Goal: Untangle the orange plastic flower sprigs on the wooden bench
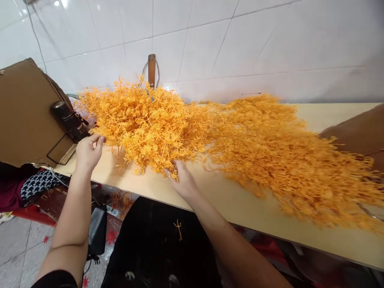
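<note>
A heap of tangled, thin orange branching sprigs [150, 124] lies on the pale table [207, 192]. My left hand [89, 151] is at the heap's left edge, with thumb and fingers pinched together. What it pinches, if anything, is too small to make out. At the heap's front edge, my right hand [183, 180] is closed on an orange sprig, its fingertips partly hidden among the strands. A second, wider spread of orange strands [285, 156] runs along the table to the right and looks slightly blurred. One loose orange piece [179, 230] rests on my black clothing.
A black bottle [68, 120] leans by a cardboard box [27, 112] at the left, with a thin black wire frame [58, 150] beside it. Behind the heap, a brown strap-like handle [151, 70] stands against the tiled wall. Another brown box [357, 130] is at the right.
</note>
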`<move>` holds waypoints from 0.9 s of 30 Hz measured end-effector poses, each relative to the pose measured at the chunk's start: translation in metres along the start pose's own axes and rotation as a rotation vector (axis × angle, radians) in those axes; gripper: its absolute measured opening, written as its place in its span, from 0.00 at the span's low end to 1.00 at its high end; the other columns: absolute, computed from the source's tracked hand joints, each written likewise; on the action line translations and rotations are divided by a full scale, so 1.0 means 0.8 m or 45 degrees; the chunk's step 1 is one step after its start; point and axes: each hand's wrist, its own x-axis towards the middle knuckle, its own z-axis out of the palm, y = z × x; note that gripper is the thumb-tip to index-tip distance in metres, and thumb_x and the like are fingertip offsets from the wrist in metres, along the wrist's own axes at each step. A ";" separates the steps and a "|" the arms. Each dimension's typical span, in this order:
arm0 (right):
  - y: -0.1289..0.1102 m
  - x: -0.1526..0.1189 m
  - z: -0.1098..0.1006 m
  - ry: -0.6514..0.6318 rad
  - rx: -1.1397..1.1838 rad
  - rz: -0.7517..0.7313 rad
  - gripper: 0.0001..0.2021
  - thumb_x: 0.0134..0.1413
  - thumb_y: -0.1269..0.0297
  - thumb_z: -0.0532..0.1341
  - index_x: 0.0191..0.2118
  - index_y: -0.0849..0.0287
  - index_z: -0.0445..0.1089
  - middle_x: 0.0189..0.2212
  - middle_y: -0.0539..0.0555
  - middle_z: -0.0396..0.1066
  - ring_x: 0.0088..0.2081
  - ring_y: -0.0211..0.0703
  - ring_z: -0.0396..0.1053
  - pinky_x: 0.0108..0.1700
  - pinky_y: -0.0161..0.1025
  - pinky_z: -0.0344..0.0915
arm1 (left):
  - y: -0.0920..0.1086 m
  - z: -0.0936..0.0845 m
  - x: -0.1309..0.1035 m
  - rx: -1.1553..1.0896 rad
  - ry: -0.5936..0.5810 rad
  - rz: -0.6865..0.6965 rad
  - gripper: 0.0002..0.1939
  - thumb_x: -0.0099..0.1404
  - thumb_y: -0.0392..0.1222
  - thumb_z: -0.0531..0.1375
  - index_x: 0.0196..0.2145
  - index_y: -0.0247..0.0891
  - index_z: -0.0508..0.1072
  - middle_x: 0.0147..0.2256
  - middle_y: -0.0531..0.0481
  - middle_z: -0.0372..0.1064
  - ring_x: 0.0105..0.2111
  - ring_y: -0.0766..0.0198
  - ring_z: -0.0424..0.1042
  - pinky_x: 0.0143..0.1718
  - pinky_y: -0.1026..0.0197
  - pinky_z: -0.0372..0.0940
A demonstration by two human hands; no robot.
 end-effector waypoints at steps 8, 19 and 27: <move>-0.025 0.002 0.006 -0.158 -0.371 -0.032 0.16 0.53 0.67 0.51 0.49 0.61 0.59 0.43 0.63 0.66 0.45 0.52 0.66 0.44 0.45 0.62 | 0.092 0.022 0.019 -0.236 0.107 0.406 0.16 0.60 0.47 0.54 0.42 0.35 0.70 0.41 0.45 0.69 0.44 0.62 0.66 0.49 0.59 0.59; -0.067 0.010 -0.011 -0.398 -0.571 0.053 0.16 0.53 0.70 0.53 0.49 0.64 0.58 0.45 0.67 0.66 0.42 0.53 0.68 0.39 0.43 0.61 | 0.225 0.178 0.109 0.075 -0.544 0.243 0.53 0.37 0.42 0.71 0.59 0.33 0.53 0.61 0.28 0.40 0.60 0.29 0.42 0.56 0.34 0.42; -0.078 0.027 -0.018 -0.418 -0.575 0.163 0.24 0.53 0.47 0.53 0.48 0.63 0.58 0.44 0.64 0.67 0.43 0.54 0.69 0.40 0.43 0.63 | 0.194 0.145 0.141 -0.225 -0.265 0.225 0.21 0.51 0.41 0.61 0.44 0.39 0.65 0.30 0.48 0.66 0.37 0.55 0.69 0.43 0.53 0.62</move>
